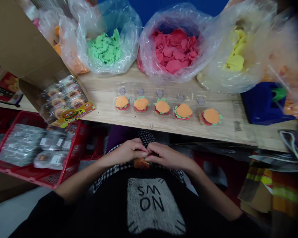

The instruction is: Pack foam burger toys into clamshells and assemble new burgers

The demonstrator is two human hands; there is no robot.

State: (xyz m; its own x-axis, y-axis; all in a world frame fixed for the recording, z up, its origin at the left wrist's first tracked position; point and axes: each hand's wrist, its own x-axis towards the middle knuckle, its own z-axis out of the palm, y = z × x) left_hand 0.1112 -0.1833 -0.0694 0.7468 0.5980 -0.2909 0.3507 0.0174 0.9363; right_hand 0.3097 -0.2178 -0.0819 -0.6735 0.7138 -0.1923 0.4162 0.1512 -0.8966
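Note:
My left hand (130, 151) and my right hand (167, 156) meet in front of my waist, fingers curled and fingertips touching. Just below them shows a small glossy orange-brown thing (141, 163); its kind is unclear, and the fingers hide what they pinch. Beyond the hands, several burger-shaped pieces sit in a row of open clear plastic cases on the wooden table. One burger piece (122, 102) is at the left end, another (162, 107) near the middle, and one (211, 116) at the right end.
Along the back stand clear bags of green pieces (105, 48), red pieces (173, 49) and yellow pieces (235, 49). A cardboard display box (81, 114) holds packed burgers. A red basket (75, 145) with clear packs is lower left; a blue bin (255, 102) is at right.

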